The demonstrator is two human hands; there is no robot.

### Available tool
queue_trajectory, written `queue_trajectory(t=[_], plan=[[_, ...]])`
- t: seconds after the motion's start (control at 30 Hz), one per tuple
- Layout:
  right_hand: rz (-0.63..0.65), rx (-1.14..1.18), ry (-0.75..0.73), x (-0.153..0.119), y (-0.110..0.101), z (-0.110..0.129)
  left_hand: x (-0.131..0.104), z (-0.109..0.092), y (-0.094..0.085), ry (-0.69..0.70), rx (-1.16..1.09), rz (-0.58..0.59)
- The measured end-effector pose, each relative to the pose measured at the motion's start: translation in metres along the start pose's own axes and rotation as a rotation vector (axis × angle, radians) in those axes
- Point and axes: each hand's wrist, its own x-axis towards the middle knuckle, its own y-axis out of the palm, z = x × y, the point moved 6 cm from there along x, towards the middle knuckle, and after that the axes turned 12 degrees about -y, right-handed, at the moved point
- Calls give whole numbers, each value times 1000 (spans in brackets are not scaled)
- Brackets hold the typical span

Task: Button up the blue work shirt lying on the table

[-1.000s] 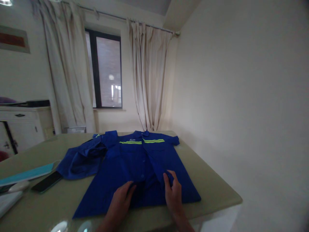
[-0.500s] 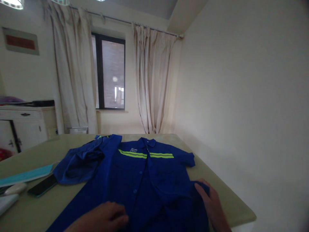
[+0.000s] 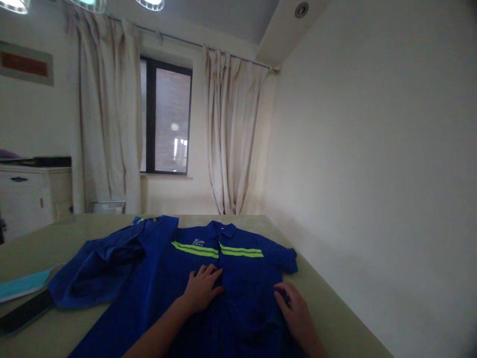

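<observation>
A blue short-sleeved work shirt [image 3: 246, 278] with yellow-green reflective stripes lies front up on the table, its collar at the far end. My left hand [image 3: 203, 288] rests on the middle of its front, near the button placket, fingers spread. At the shirt's right side edge, my right hand [image 3: 296, 308] has thumb and fingers curled round a bit of the cloth. Left of the shirt lies another blue garment [image 3: 99, 266], crumpled, with a long flat blue part running toward me. The shirt's lower end is partly hidden by my left forearm.
On the pale green table [image 3: 328, 308], a dark phone [image 3: 24, 315] and a light blue face mask [image 3: 24, 286] lie at the left. A white wall [image 3: 372, 174] runs along the right side. Behind the table hang curtains [image 3: 238, 129] beside a window; a white cabinet [image 3: 30, 199] stands back left.
My left hand has moved up and forward onto the shirt's chest and spread its fingers. My right hand has shifted slightly left with the side edge, and the front looks flatter. The view has tilted up.
</observation>
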Motion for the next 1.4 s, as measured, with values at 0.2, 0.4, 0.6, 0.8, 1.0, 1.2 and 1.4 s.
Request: queue_trajectory(t=[0.2, 0.4, 0.6, 0.8, 1.0, 1.2, 1.4], plan=[[-108, 25, 158, -3, -17, -18, 11, 8, -27, 77, 35, -71], [-73, 11, 197, -7, -15, -25, 32, 58, -191, -151, -167, -478], [-63, -13, 201, -7, -11, -21, -37, 124, -311, -202, -214, -1412], [5, -71, 138, -2, -5, -9, -10, 237, -206, -298, 98, -645], [202, -207, -73, 4, 24, 13, -26, 205, -133, -359, 302, -607], [452, -288, -308, 24, 130, 91, -18, 44, -39, -87, -3, -269], [455, -219, -319, 20, 194, 124, -20, 18, 26, -47, -58, -49]])
